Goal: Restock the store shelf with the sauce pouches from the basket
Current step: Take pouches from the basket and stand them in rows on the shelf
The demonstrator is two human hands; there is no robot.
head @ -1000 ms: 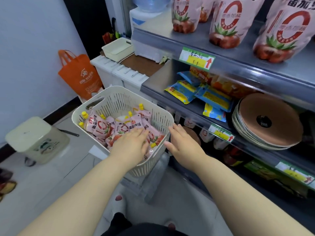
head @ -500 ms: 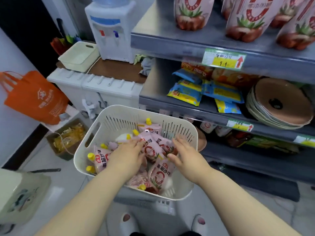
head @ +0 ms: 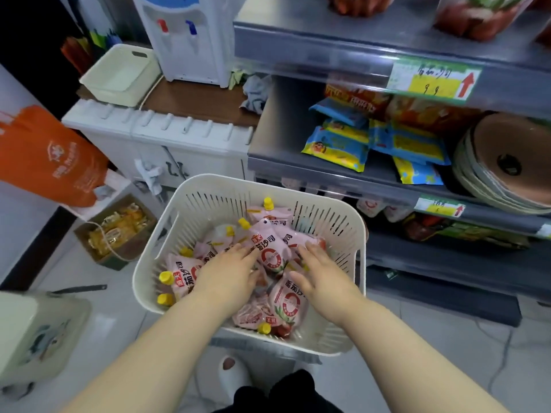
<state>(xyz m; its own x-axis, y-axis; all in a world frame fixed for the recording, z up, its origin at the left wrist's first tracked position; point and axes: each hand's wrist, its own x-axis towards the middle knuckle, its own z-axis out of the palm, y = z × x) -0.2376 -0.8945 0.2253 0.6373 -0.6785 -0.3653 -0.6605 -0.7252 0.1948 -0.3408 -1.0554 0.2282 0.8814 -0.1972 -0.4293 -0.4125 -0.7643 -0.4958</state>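
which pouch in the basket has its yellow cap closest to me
The pink sauce pouch under the right hand, lying upside down with its yellow cap by the white basket's near rim; other caps lie farther away.

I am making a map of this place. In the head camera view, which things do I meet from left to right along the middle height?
orange bag → box of yellow packets → white basket → blue and yellow snack packs → stack of round brown discs

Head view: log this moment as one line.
stage: picking | left hand: on pink sauce pouches | right hand: on pouches | white slotted plastic basket: stocked | grip: none closed yet
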